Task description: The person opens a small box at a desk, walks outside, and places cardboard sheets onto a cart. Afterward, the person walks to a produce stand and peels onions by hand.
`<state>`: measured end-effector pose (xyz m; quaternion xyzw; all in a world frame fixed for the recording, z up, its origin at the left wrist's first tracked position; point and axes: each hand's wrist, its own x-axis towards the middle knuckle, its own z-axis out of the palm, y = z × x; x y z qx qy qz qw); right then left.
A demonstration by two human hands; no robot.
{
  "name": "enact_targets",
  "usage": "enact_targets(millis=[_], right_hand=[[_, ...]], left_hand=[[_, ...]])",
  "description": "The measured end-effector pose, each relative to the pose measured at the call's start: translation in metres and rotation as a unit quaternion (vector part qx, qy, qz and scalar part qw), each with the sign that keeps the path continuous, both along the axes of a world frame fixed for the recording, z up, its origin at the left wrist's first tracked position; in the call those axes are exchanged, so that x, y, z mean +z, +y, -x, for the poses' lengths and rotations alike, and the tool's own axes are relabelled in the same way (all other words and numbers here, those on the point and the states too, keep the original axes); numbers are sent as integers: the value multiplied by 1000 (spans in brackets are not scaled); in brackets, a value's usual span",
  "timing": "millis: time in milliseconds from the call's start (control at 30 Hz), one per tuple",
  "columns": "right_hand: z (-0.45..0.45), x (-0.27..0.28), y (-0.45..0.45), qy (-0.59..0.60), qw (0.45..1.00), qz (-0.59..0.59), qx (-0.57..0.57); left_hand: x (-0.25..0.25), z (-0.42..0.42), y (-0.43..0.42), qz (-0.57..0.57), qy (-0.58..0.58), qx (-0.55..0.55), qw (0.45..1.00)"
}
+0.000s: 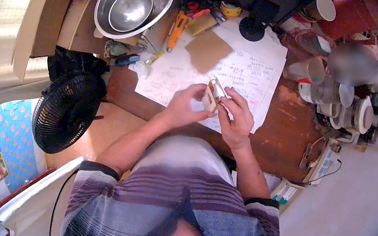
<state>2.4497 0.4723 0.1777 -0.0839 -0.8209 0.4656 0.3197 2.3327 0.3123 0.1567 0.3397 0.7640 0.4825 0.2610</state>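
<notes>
A small cardboard box is held up over the front of the written-on paper sheets, its upper end open with something white at the opening. My left hand grips the box from the left, thumb along its lower edge. On the right side, the fingers of my right hand are bent against the box and the white piece. What the white piece is cannot be made out. Just beyond my hands a brown cardboard piece lies flat on the sheets.
An orange cutter and metal bowls lie at the back left. A black stand is at the back. Cups and jars crowd the right side. A black fan stands left of the wooden table.
</notes>
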Motion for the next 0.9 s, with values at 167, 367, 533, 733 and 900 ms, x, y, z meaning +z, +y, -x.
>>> enact_targets(millis=[167,367,533,733,900], right_hand=[[-1,2,0,-21,1000,8,-17],[0,1,-1,-35,999,2,-14],[1,-6,-2,-43,997,66,-14],[6,-7,-4,-46,981,183,-36],[5,-12,-6,-43,975,217,-36]], left_hand=[[-12,-7,3,-23,-59,14,998],[-3,1,5,9,-30,28,999],[-11,5,7,-24,-26,35,999],[-5,7,8,-13,-28,29,999],[-16,5,8,-54,-55,41,996]])
